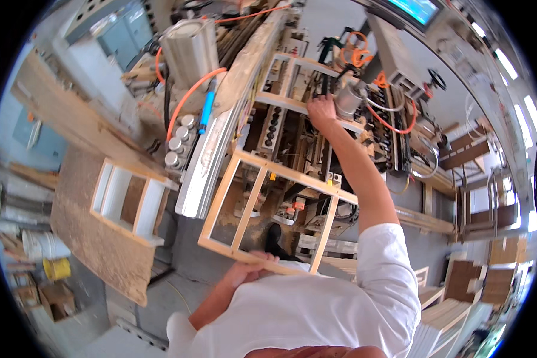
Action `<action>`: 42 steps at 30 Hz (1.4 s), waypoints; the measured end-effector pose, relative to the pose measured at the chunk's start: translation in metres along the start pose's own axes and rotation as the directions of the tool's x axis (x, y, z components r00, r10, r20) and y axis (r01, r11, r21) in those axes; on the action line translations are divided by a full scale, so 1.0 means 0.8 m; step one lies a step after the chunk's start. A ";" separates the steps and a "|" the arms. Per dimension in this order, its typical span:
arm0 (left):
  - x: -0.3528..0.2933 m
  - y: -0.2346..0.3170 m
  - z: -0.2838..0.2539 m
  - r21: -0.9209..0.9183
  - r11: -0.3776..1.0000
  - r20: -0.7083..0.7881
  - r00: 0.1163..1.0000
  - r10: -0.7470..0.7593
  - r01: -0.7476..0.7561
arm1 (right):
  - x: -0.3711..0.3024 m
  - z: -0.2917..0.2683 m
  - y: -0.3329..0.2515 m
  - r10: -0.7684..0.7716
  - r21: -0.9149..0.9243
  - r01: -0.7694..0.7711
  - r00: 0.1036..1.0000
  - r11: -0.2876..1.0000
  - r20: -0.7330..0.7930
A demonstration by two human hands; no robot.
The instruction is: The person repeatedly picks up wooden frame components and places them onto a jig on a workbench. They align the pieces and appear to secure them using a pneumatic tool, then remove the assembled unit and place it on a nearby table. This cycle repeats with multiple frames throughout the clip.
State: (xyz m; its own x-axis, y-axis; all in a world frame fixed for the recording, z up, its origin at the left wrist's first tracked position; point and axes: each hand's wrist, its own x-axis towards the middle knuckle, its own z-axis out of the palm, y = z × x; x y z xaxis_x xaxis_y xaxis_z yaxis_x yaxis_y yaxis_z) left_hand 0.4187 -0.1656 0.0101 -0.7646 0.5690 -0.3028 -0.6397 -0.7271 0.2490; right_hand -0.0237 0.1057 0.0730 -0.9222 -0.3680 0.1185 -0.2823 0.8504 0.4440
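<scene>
A light wooden frame (247,206) with two crossbars is tilted up in front of my body. My left hand (247,271) is closed round its near rail. My right arm stretches far forward into the machine. There my right hand (322,112), its fingers bent, is beside a silver cylinder (350,100) and over the near rail of a second wooden frame (282,100), which lies in the machine. What the right fingertips grip, if anything, is hidden.
At the left, a small white-sided wooden frame (128,200) lies on a brown board (83,221). A metal rail (203,170) runs beside the machine, with a blue-handled air tool (207,110) and orange hose (182,98) near it. Stacked wooden parts (441,322) stand at the lower right.
</scene>
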 end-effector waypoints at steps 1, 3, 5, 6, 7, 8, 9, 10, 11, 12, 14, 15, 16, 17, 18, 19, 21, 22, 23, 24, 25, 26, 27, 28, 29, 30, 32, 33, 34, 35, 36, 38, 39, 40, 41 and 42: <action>-0.013 0.006 -0.001 0.057 0.998 -0.067 0.997 -0.037 0.041 | 0.005 -0.006 -0.001 0.021 0.004 -0.021 1.000 1.000 0.011; -0.037 -0.002 -0.020 0.038 0.999 -0.074 0.997 -0.014 0.017 | 0.000 -0.015 -0.004 0.026 -0.009 -0.026 0.999 1.000 0.034; -0.061 0.001 -0.027 0.041 0.999 -0.135 0.991 -0.020 0.026 | -0.009 -0.016 -0.006 0.044 -0.008 -0.043 0.999 0.999 0.026; -0.075 0.001 -0.022 0.043 0.998 -0.189 0.982 -0.027 0.036 | -0.014 -0.017 -0.011 0.041 -0.025 -0.040 0.999 0.999 0.035; -0.087 0.002 -0.021 0.045 0.998 -0.243 0.970 -0.032 0.044 | -0.020 -0.018 -0.013 0.036 -0.042 -0.034 0.998 0.999 0.044; -0.095 -0.001 -0.032 0.036 0.999 -0.256 0.966 -0.019 0.029 | -0.025 -0.019 -0.014 0.030 -0.059 -0.027 0.998 0.998 0.051; -0.095 -0.002 -0.053 0.031 0.999 -0.263 0.965 -0.002 0.011 | -0.026 -0.020 -0.009 0.039 -0.055 -0.035 0.997 0.998 0.062; -0.098 -0.001 -0.062 0.020 1.000 -0.280 0.960 0.022 -0.017 | -0.030 -0.018 -0.010 0.043 -0.047 -0.041 0.998 0.998 0.039; -0.100 0.004 -0.071 0.005 1.000 -0.343 0.939 0.020 -0.019 | -0.034 -0.015 -0.012 0.047 -0.039 -0.047 0.999 0.998 0.015; -0.095 0.014 -0.074 -0.007 0.999 -0.398 0.917 0.026 -0.032 | -0.031 -0.015 -0.011 0.051 -0.035 -0.051 0.999 0.998 -0.020; -0.086 0.025 -0.086 0.002 0.999 -0.478 0.877 0.044 -0.049 | -0.026 -0.015 -0.005 0.039 -0.018 -0.039 0.999 0.999 -0.002; -0.082 0.025 -0.095 0.019 0.998 -0.507 0.860 0.060 -0.059 | -0.021 -0.014 -0.005 0.024 -0.008 -0.024 1.000 1.000 0.005; -0.076 0.024 -0.106 0.034 0.997 -0.531 0.844 0.077 -0.070 | -0.018 -0.017 -0.004 0.006 -0.017 -0.006 1.000 1.000 0.021; -0.071 0.019 -0.118 0.059 0.996 -0.532 0.842 0.088 -0.067 | -0.016 -0.020 -0.003 -0.013 -0.026 0.014 0.999 1.000 0.036; -0.065 0.012 -0.126 0.090 0.995 -0.532 0.842 0.087 -0.046 | -0.015 -0.021 -0.002 -0.035 -0.031 0.037 0.998 0.999 0.055; -0.062 0.003 -0.134 0.119 0.992 -0.536 0.840 0.090 -0.030 | -0.013 -0.020 -0.001 -0.048 -0.021 0.049 0.998 0.999 0.043; -0.053 -0.017 -0.160 0.194 0.981 -0.532 0.842 0.084 0.024 | -0.015 -0.017 0.004 -0.084 -0.001 0.084 0.996 0.996 0.019; -0.048 -0.024 -0.163 0.209 0.978 -0.537 0.838 0.100 0.018 | -0.019 -0.015 0.007 -0.086 0.003 0.086 0.995 0.996 -0.045; -0.041 -0.028 -0.166 0.223 0.975 -0.543 0.832 0.115 0.011 | -0.020 -0.013 0.009 -0.095 -0.005 0.095 0.995 0.995 -0.040; -0.039 -0.032 -0.170 0.241 0.970 -0.550 0.824 0.137 0.000 | -0.017 -0.015 0.007 -0.106 -0.010 0.106 0.994 0.994 -0.041; -0.034 -0.036 -0.176 0.213 0.977 -0.563 0.815 0.138 -0.019 | -0.017 -0.016 0.010 -0.125 -0.020 0.124 0.990 0.992 -0.058; -0.036 -0.041 -0.182 0.218 0.975 -0.552 0.820 0.153 -0.036 | -0.018 -0.017 0.010 -0.146 -0.030 0.144 0.986 0.989 -0.075; -0.034 -0.046 -0.182 0.218 0.975 -0.540 0.825 0.166 -0.053 | -0.018 -0.021 0.010 -0.157 -0.034 0.156 0.986 0.987 -0.057; -0.029 -0.046 -0.177 0.221 0.973 -0.524 0.833 0.176 -0.067 | -0.019 -0.016 0.010 -0.153 -0.035 0.149 0.979 0.988 -0.132; -0.028 -0.044 -0.172 0.228 0.972 -0.502 0.848 0.169 -0.059 | -0.017 -0.011 0.011 -0.153 -0.022 0.152 0.974 0.988 -0.164; -0.024 -0.040 -0.154 0.252 0.966 -0.537 0.823 0.184 -0.052 | -0.018 -0.009 0.012 -0.151 -0.011 0.152 0.970 0.988 -0.193; -0.019 -0.035 -0.112 0.295 0.955 -0.602 0.769 0.215 -0.036 | -0.017 -0.007 0.016 -0.155 -0.027 0.153 0.973 0.988 -0.170; -0.019 -0.037 -0.107 0.259 0.962 -0.623 0.745 0.239 -0.092 | -0.015 -0.008 0.016 -0.161 -0.034 0.158 0.974 0.987 -0.161; -0.019 -0.040 -0.108 0.282 0.953 -0.622 0.735 0.269 -0.111 | -0.012 -0.008 0.015 -0.168 -0.038 0.164 0.972 0.986 -0.166; -0.020 -0.041 -0.109 0.305 0.943 -0.621 0.724 0.300 -0.129 | -0.011 -0.008 0.014 -0.174 -0.040 0.170 0.969 0.985 -0.173; -0.018 -0.042 -0.111 0.326 0.932 -0.619 0.710 0.337 -0.158 | -0.006 -0.011 0.013 -0.189 -0.048 0.183 0.964 0.982 -0.186; -0.018 -0.038 -0.081 0.379 0.911 -0.659 0.644 0.389 -0.162 | -0.007 -0.014 0.014 -0.191 -0.025 0.190 0.962 0.982 -0.194; -0.019 -0.038 -0.074 0.396 0.902 -0.662 0.627 0.411 -0.174 | -0.008 -0.013 0.020 -0.187 -0.064 0.178 0.964 0.982 -0.190; -0.033 -0.046 -0.067 0.401 0.900 -0.684 0.598 0.418 -0.172 | -0.018 -0.008 0.015 -0.194 -0.091 0.180 0.966 0.979 -0.171; -0.037 -0.050 -0.064 0.451 0.876 -0.677 0.575 0.460 -0.170 | -0.018 -0.022 0.011 -0.180 -0.081 0.173 0.980 0.982 -0.080; -0.046 -0.049 -0.053 0.552 0.831 -0.663 0.564 0.492 -0.076 | -0.023 -0.037 0.006 -0.159 -0.075 0.160 0.987 0.984 0.020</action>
State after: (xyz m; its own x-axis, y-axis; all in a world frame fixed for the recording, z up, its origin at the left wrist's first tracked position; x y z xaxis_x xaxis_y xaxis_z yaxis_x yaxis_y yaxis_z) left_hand 0.4752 -0.1747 -0.0273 -0.6941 -0.2915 -0.6583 -0.5165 -0.4354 0.7373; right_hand -0.0003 0.1053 0.0989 -0.8706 -0.4912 0.0286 -0.4059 0.7497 0.5227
